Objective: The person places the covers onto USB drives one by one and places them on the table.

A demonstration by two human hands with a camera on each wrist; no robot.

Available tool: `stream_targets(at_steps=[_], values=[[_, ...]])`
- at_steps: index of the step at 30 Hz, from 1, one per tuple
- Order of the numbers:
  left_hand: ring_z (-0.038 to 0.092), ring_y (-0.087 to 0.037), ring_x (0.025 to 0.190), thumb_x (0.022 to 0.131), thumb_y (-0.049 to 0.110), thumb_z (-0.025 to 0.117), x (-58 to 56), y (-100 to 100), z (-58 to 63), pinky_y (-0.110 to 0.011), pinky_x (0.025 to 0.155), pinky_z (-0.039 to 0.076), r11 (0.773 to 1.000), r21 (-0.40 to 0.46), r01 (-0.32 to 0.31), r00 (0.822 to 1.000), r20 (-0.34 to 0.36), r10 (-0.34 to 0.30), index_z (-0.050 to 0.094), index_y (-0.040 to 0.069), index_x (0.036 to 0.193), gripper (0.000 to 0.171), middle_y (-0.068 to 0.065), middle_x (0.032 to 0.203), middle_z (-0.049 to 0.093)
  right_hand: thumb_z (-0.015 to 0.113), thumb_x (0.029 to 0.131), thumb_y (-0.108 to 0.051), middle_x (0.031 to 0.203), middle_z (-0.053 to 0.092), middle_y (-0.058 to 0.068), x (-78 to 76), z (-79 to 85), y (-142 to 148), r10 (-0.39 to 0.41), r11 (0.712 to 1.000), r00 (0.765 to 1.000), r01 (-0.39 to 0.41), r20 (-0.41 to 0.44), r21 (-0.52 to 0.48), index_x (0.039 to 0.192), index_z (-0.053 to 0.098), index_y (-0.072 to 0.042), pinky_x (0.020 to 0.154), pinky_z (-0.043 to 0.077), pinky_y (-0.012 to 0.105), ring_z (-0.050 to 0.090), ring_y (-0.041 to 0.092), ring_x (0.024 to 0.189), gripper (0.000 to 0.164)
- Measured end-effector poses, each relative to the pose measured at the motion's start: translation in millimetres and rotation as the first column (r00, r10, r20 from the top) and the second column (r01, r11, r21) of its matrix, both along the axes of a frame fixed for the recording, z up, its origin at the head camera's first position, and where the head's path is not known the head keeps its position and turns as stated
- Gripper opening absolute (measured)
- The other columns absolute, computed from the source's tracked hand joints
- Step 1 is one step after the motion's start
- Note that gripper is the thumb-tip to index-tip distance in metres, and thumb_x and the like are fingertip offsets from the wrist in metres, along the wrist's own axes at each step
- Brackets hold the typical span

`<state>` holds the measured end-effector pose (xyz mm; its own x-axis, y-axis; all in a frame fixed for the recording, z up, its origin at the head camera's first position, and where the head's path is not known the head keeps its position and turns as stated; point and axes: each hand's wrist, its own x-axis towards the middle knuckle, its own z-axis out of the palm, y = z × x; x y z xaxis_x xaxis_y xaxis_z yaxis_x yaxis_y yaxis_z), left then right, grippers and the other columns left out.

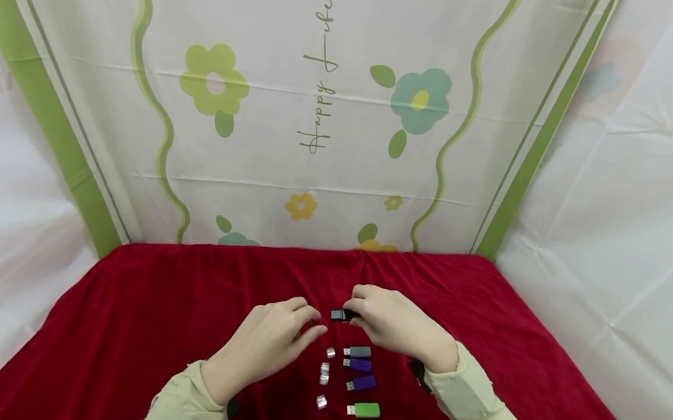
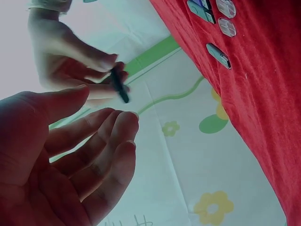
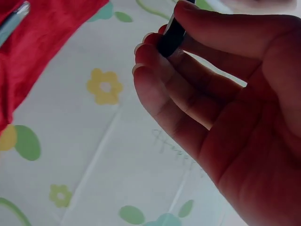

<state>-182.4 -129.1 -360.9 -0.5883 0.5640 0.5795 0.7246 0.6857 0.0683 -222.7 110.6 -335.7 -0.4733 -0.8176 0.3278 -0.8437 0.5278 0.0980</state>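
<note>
My right hand (image 1: 390, 319) pinches a black USB stick (image 1: 350, 314) between thumb and fingers, held up above the cloth. The stick's greyish end points left in the head view; the fingers hide the rest. My left hand (image 1: 277, 333) hovers just left of it with loosely curved fingers, holding nothing. Nearer to me lie a grey USB stick (image 1: 360, 351), two purple USB sticks (image 1: 358, 365) and a green USB stick (image 1: 367, 410), metal plugs facing left. Another greyish stick (image 2: 218, 55) lies on the cloth in the left wrist view.
Several small clear caps (image 1: 325, 377) lie in a column left of the sticks. A red cloth (image 1: 197, 304) covers the table. White flowered sheets (image 1: 338, 172) hang behind it, and pale sheets (image 1: 596, 215) hang at the sides.
</note>
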Motion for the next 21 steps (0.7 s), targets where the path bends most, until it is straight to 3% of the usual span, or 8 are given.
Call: stream_targets(at_steps=[12,21], values=[[0.054,-0.004,0.058,0.088,0.026,0.075,0.6,-1.4,1.2,-0.016,0.047,0.042,1.0,-0.019,-0.01,1.0,0.005,0.011,0.074,0.013,0.092,0.014,0.005,0.083,0.063,0.079,0.08,-0.003,0.072,0.048,-0.008,-32.5,-27.1,3.2,-0.111,0.992,0.987,0.103,0.118,0.069,0.078,0.066,-0.011,0.057,0.045,0.023,0.047,0.007,0.062,0.015],[0.056,-0.006,0.061,0.09,0.027,0.073,0.8,-0.2,3.0,-0.019,0.049,0.044,0.999,-0.039,-0.017,0.998,0.053,0.019,0.074,0.014,0.092,0.013,0.004,0.085,0.065,0.08,0.078,-0.005,0.071,0.051,-0.008,-45.7,-49.3,4.5,-0.128,0.986,0.977,0.107,0.169,0.127,0.076,0.069,-0.013,0.06,0.048,0.027,0.054,0.011,0.065,0.014]])
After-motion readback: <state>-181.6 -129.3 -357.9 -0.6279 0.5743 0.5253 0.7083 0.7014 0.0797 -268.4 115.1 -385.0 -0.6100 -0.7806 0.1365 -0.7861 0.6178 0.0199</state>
